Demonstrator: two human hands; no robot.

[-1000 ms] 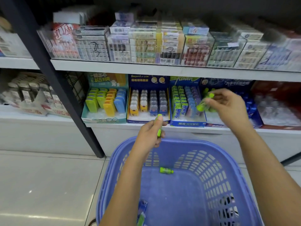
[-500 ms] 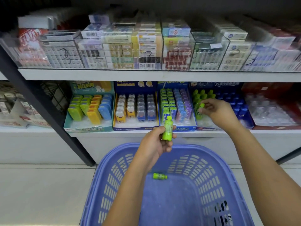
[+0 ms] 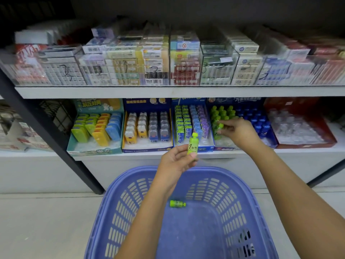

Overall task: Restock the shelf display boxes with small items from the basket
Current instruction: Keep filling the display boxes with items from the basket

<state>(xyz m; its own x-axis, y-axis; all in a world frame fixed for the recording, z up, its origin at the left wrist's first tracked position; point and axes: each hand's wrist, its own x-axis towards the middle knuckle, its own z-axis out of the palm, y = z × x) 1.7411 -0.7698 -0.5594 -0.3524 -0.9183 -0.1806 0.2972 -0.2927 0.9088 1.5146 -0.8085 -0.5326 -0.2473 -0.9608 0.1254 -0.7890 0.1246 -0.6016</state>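
The left hand (image 3: 175, 161) is just above the back rim of the purple basket (image 3: 130, 193). Its thumb and fingers are curled, and they pinch a small green bottle (image 3: 192, 145) that stands up straight with its cap on top. The right hand (image 3: 239, 131) reaches onto the lower shelf (image 3: 308, 149) and into the blue display box (image 3: 270, 141). Its fingers are bent and close together, and they pinch a front green bottle (image 3: 217, 130) at the front of the box. More green bottles (image 3: 222, 113) stand in rows behind it on the left side of this box, and blue bottles (image 3: 257, 120) stand on the right side. One more green bottle, the lying green bottle (image 3: 177, 203), rests on its side on the floor of the basket, with its cap to the right. Just to the left of the blue display box is a box of green, blue and purple packs (image 3: 192, 120). To the right is a red box (image 3: 326, 141) with clear things in it.
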